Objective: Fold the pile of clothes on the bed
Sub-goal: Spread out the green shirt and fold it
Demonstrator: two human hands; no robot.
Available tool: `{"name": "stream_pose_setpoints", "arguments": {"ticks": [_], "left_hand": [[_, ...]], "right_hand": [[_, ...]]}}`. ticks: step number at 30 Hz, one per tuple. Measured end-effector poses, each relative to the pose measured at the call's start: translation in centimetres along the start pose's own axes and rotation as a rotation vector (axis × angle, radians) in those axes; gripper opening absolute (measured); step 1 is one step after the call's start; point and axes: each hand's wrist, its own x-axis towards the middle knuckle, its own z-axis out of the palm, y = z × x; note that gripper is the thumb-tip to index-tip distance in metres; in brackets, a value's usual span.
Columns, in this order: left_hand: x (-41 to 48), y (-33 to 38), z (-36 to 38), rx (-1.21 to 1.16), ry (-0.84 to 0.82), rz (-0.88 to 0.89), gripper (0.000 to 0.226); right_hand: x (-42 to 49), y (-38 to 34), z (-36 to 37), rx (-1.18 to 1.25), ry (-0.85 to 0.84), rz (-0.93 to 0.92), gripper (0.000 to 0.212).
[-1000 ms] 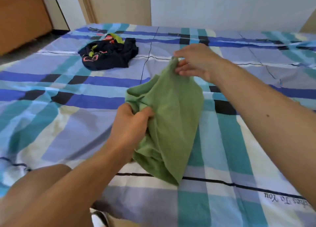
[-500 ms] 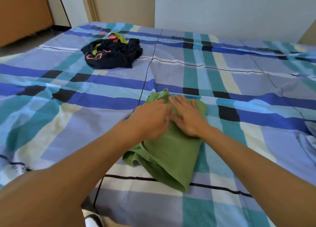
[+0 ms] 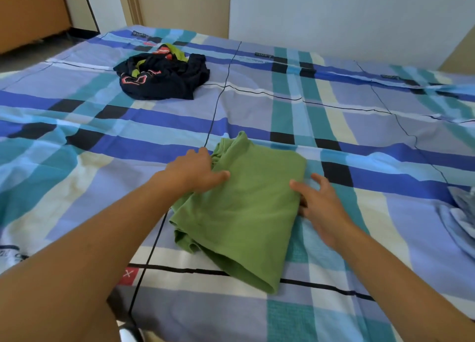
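Note:
A green garment (image 3: pixel 244 208) lies partly folded and flat on the checked bedsheet (image 3: pixel 334 125), near the bed's front. My left hand (image 3: pixel 198 172) rests palm down on its upper left edge, fingers spread. My right hand (image 3: pixel 318 202) lies at its right edge with fingers apart, thumb touching the cloth. Neither hand grips anything. A crumpled dark garment (image 3: pixel 162 76) with red and yellow-green trim sits further back on the left.
Pale blue fabric (image 3: pixel 460 220) shows at the right edge of the bed. A wooden cabinet (image 3: pixel 30 12) stands at the far left, and a wall and door frame (image 3: pixel 133 4) rise behind the bed. A red label (image 3: pixel 128 274) is printed on the sheet.
The green garment was held up by both hands, then laid flat on the bed. My hands have since slid apart from its middle to its left and right edges.

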Motion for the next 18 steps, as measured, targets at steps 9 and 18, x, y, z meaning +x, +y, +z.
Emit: {"name": "stream_pose_setpoints", "arguments": {"ticks": [9,18], "left_hand": [[0.0,1.5,-0.4,-0.407,-0.297,-0.113,0.032],[-2.3,4.6,1.1,-0.005,0.304,0.231,0.044]], "right_hand": [[-4.4,-0.2,-1.0,-0.178,-0.253,0.054,0.083],[-2.4,-5.1,-13.8,-0.649,-0.019,0.035,0.075]]}}
